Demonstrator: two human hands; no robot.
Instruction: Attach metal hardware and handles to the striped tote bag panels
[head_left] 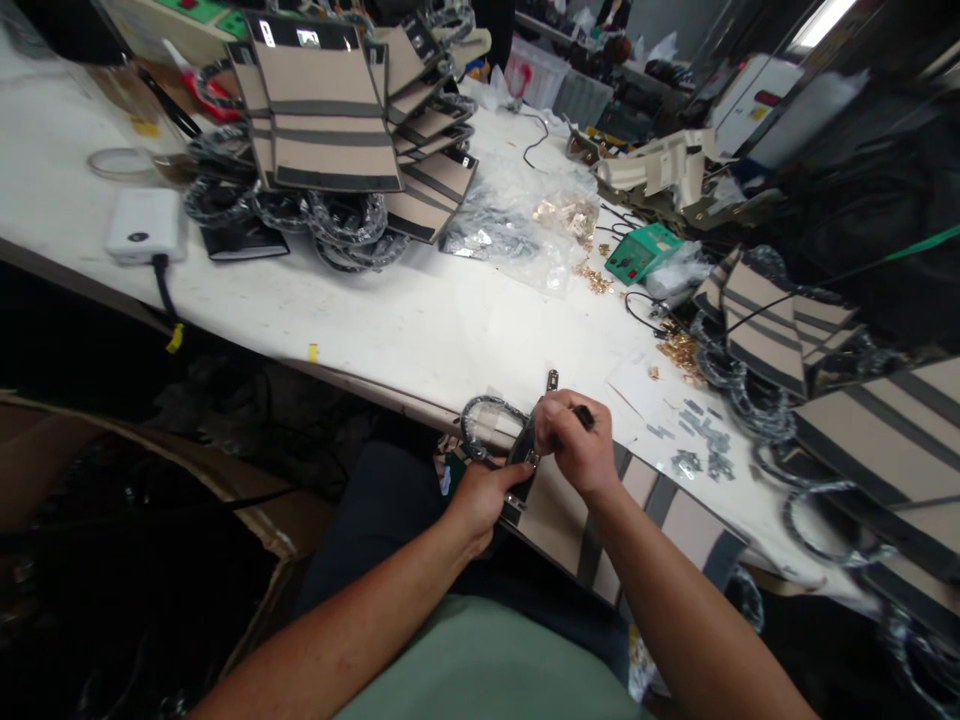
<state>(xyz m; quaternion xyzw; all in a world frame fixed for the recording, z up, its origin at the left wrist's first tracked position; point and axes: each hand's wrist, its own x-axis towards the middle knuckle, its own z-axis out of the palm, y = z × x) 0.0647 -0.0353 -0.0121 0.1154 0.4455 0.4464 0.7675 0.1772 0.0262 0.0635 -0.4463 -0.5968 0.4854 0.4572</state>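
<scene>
A beige bag panel (555,510) with dark grey stripes lies across my lap and the table's front edge. My left hand (478,503) grips the panel's dark end, a fingertip pressed beside a small metal fitting (531,460). Closed in a fist just above that fitting, my right hand (576,438) holds a tool with a dark handle (584,417); its working tip is hidden. A plastic-wrapped handle loop (480,412) is attached at the panel's end. Beyond my right hand, a dark strip with a metal piece (553,380) sticks up.
Stacked beige panels (322,95) with wrapped handles stand at the back left; more panels (892,430) are at right. Small grey metal plates (705,440), gold-coloured fittings (681,355) and a green box (641,252) lie on the white table (420,310). A cardboard box (289,540) stands at lower left.
</scene>
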